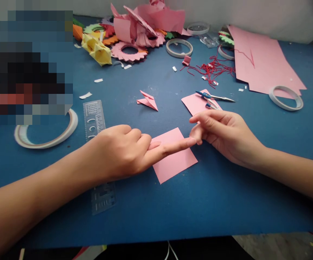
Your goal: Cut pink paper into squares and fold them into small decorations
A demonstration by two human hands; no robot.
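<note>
My left hand [124, 150] reaches over a square of pink paper [174, 166] on the blue table. Its index finger is stretched out and the other fingers are curled, with nothing visible in them. The fingertip meets or nearly touches the fingers of my right hand [226, 133]. That hand is partly bent, thumb and fingers a little apart, and shows no object in its grasp. Just behind it lies another pink paper piece [194, 103] with a compass [209, 96] on top. Beyond my left hand sits a small folded pink paper piece [148, 100].
A clear stencil ruler [103, 198] passes under my left forearm. Tape rolls lie left [46, 142], at the back [179, 48] and right [286, 99]. Red thread [210, 70], a large pink sheet [261, 61] and paper folds [129, 52] occupy the back.
</note>
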